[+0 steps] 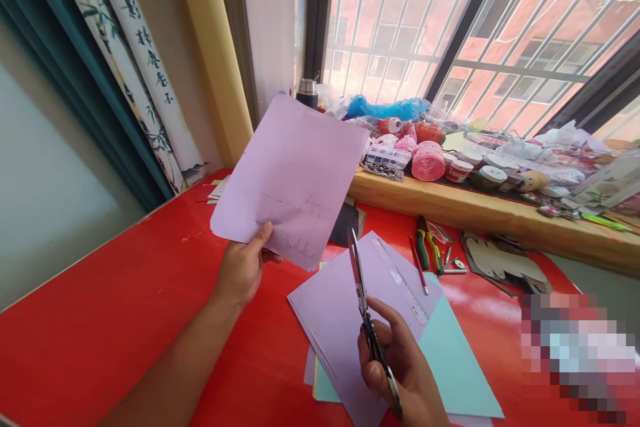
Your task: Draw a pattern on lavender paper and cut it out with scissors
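Observation:
My left hand (245, 270) grips the lower edge of a purple paper sheet (300, 167), thumb on its front. The sheet is raised and tilted, has rounded corners and bears faint pencil lines near its lower part. My right hand (395, 353) is closed around the handles of a pair of scissors (361, 287), whose blades point up, right of the raised sheet. Under the scissors lies a stack of purple paper (330, 320) and light-blue paper (460, 360). On the stack rest a clear ruler (400, 280) and a red pencil (419, 265).
Pliers (430, 250), small metal parts and grey cut pieces (505, 260) lie at the back right of the red table (125, 320). A wooden sill (450, 207) behind holds jars, bags and a flask (307, 92). A blurred patch (575, 353) covers the right corner.

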{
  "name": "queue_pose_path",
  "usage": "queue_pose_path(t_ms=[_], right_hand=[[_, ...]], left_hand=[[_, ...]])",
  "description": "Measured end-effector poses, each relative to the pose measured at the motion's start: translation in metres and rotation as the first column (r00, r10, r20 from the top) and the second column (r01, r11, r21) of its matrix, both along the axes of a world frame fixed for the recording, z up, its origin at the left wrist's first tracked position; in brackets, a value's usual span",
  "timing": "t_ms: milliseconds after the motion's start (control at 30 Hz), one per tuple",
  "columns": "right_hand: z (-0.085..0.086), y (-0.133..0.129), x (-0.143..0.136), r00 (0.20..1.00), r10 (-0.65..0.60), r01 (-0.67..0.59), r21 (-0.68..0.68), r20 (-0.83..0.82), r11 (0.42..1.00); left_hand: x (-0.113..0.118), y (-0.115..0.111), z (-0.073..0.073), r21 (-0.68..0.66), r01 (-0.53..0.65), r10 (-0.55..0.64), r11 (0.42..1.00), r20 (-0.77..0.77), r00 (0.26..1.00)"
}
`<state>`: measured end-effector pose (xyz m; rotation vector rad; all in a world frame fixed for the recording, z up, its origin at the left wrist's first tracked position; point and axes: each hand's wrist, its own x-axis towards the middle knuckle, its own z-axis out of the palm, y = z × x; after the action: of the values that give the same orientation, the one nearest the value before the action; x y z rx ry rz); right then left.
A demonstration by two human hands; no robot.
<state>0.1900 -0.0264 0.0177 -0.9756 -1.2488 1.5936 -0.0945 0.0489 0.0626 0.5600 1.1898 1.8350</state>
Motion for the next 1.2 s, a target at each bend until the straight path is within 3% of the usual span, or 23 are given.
queue_pose_path(t_ms=[333,533,833,1200], right_hand=[[-0.024,0.000,-0.001,0.999,0.030,-0.032,0.217,0.014,0.976],[-0.019,-0.002,-0.002,0.999,-0.031,0.019,0.260,0.041,0.965],[-0.010,0.000,0.000,0.997,-0.054,0.040,0.220,0.059,0.975],[-0.013,-0.002,-0.001,0.999,-0.042,0.039,0.172,0.013,0.984]], left_hand=[[0.013,-0.008,-0.002,-0.005,0.062,-0.062,0.998,-0.088,0.994],[0.027,-0.012,-0.010,-0.048,0.106,-0.110,0.993,-0.085,0.990],[0.035,-0.016,-0.009,-0.047,0.148,-0.151,0.988,-0.051,0.987],[0.037,-0.019,-0.006,-0.070,0.122,-0.128,0.990,-0.085,0.988]])
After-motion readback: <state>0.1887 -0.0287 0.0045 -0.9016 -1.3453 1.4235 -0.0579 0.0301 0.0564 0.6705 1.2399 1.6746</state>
